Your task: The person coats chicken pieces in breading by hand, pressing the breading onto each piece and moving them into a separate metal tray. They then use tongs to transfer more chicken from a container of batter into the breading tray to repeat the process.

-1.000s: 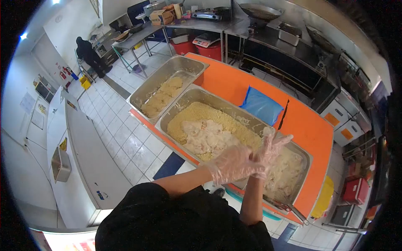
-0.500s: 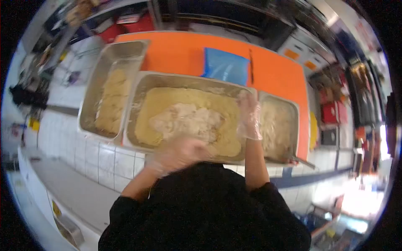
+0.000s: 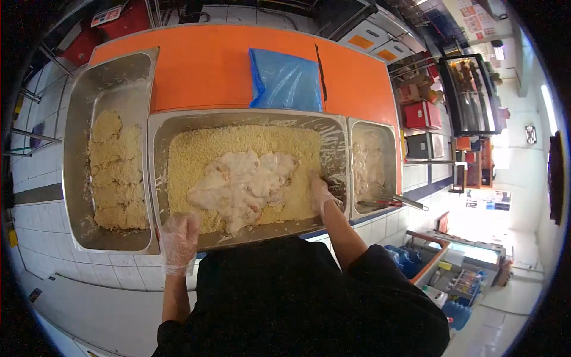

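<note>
In a clear plastic glove, my left hand (image 3: 180, 237) is at the front left corner of the middle metal tray (image 3: 250, 117). Its fingers are curled; whether they grip the rim is hidden. My right hand (image 3: 321, 193), also gloved, reaches into the tray's right side, at the edge of the yellow crumbs (image 3: 262, 132). Its fingertips are partly hidden there. Between my hands, a heap of pale, wet-coated pieces (image 3: 241, 184), looking like battered meat, lies on the crumbs.
A left tray (image 3: 125, 89) contains crumb-coated pieces (image 3: 116, 178). The right tray (image 3: 389, 134) has wet batter-covered pieces and a metal-handled utensil (image 3: 410, 202). Behind the trays, a blue plastic bag (image 3: 288, 83) lies on the orange tabletop (image 3: 202, 65).
My left hand has moved left from over the middle tray's front to its front left corner. My right hand has come down from the right rim into the crumbs. The view has shifted too.
</note>
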The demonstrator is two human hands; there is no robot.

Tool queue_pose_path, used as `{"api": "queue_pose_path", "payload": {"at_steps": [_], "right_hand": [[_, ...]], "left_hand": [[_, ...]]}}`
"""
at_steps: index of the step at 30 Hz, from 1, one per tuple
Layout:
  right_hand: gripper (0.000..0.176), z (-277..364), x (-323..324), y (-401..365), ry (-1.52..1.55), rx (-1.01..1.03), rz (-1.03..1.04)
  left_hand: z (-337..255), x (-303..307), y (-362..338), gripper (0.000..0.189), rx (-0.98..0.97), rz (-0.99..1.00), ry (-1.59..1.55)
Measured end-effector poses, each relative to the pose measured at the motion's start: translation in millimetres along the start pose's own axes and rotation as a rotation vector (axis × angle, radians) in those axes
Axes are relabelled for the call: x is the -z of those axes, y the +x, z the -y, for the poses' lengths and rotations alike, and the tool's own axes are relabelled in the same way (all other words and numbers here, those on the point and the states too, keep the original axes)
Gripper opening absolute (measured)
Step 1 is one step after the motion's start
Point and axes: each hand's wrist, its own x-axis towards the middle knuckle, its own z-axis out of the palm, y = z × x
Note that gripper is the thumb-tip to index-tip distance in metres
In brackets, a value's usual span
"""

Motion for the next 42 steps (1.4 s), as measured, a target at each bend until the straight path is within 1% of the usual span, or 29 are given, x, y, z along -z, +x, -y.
{"api": "queue_pose_path", "payload": {"at_steps": [1, 3, 6, 7, 9, 10, 11, 12, 13, 15, 16, 18, 19, 21, 22, 23, 24, 25, 27, 28, 30, 31, 33, 34, 36, 37, 39, 41, 42], "right_hand": [[0.058, 18.2, -0.7, -9.4, -0.009, -0.004, -0.005], [0.055, 68.1, -8.0, -40.5, 0.051, 0.388, -0.047], [0.053, 267.6, -32.7, -143.7, 0.247, -0.253, -0.145], [0.053, 260.2, -25.5, -137.9, 0.245, -0.26, -0.152], [0.053, 225.1, -8.2, -109.7, -0.878, 0.131, -0.001], [0.053, 197.7, -7.2, -85.1, -0.878, 0.129, -0.001], [0.055, 167.2, -12.2, -55.5, -0.464, 0.057, -0.07], [0.058, 154.0, -17.2, -35.9, -0.051, -0.014, -0.132], [0.058, 168.7, -23.3, -35.1, -0.051, -0.017, -0.126], [0.063, 202.0, -35.6, -44.3, -0.991, 0.518, 0.098], [0.063, 221.7, -49.0, -47.4, -0.982, 0.517, 0.097], [0.065, 259.9, -74.1, -58.0, 0.218, -0.372, -0.017], [0.065, 280.7, -74.7, -70.4, 0.225, -0.372, -0.016], [0.067, 308.6, -71.9, -89.6, 0.172, -0.267, 0.311], [0.067, 290.6, -68.7, -78.2, 0.178, -0.263, 0.309], [0.065, 258.7, -64.8, -58.0, 0.072, -0.05, 0.365], [0.062, 254.2, -64.8, -55.7, -0.037, 0.162, 0.417], [0.062, 250.6, -58.2, -55.0, -0.037, 0.163, 0.415], [0.061, 287.5, -50.5, -84.1, 0.166, 0.197, 0.357], [0.061, 294.5, -44.6, -92.3, 0.167, 0.196, 0.356], [0.054, 302.1, -30.3, -105.8, 0.644, 0.13, 0.237], [0.054, 308.1, -22.5, -103.1, 0.645, 0.128, 0.231], [0.048, 324.0, -6.5, -90.6, -0.809, 0.421, -0.168], [0.048, 332.6, -4.1, -102.3, -0.812, 0.414, -0.17], [0.04, 344.6, -3.2, -128.6, -0.992, 0.521, 0.007], [0.04, 335.5, -6.5, -142.8, -0.996, 0.518, 0.006], [0.043, 306.7, -14.1, -174.5, -0.477, 0.257, 0.111], [0.051, 206.9, -4.5, -131.9, -1.002, -0.103, 0.155], [0.051, 208.7, -11.1, -138.1, -1.009, -0.102, 0.152]], "left_hand": [[4.6, -3.9, -3.0, 0.013, 0.004, 0.001, -0.01], [16.5, -12.0, -9.9, 0.01, 0.011, -0.056, -0.104], [6.1, -2.0, -3.7, 0.008, 0.092, 0.013, -0.087], [4.6, -1.0, -3.2, 0.008, 0.092, 0.02, -0.095], [5.2, -0.5, -1.8, 0.007, 0.148, 0.053, -0.1], [6.7, -2.7, -3.4, 0.007, 0.149, 0.055, -0.101], [9.0, -5.7, -5.9, 0.007, 0.128, 0.019, -0.072], [9.3, -8.3, -7.4, 0.007, 0.111, -0.018, -0.042], [8.4, -9.1, -7.6, 0.007, 0.116, -0.015, -0.038], [8.2, -8.3, -8.5, 0.009, 0.162, 0.015, -0.131], [10.1, -9.1, -9.3, 0.009, 0.158, 0.02, -0.125], [14.6, -10.8, -13.2, 0.011, 0.125, 0.051, -0.045], [14.2, -10.6, -12.8, 0.011, 0.121, 0.054, -0.041], [14.2, -9.5, -12.1, 0.013, 0.171, 0.057, -0.087], [17.7, -11.4, -13.7, 0.013, 0.165, 0.058, -0.084], [23.1, -15.4, -17.5, 0.014, 0.077, 0.037, -0.008], [23.6, -15.8, -16.9, 0.014, -0.01, 0.016, 0.068], [23.0, -15.8, -17.5, 0.014, -0.012, 0.015, 0.067], [13.1, -9.2, -12.7, 0.016, 0.226, 0.084, -0.123], [16.2, -10.0, -14.2, 0.016, 0.226, 0.085, -0.123], [23.7, -13.2, -17.6, 0.016, 0.115, 0.104, -0.019], [22.0, -12.4, -17.1, 0.016, 0.112, 0.108, -0.023], [16.1, -9.0, -14.5, 0.016, 0.123, 0.043, -0.111], [10.5, -5.6, -10.9, 0.016, 0.122, 0.049, -0.116], [0.7, 0.8, -3.9, 0.015, 0.207, 0.065, -0.201], [1.7, 0.7, -4.6, 0.015, 0.208, 0.066, -0.206], [4.2, -0.2, -6.2, 0.014, 0.122, 0.032, -0.149], [3.0, 1.8, -5.8, 0.014, 0.138, 0.034, -0.169], [2.4, 1.5, -5.1, 0.014, 0.154, 0.037, -0.182]]}}
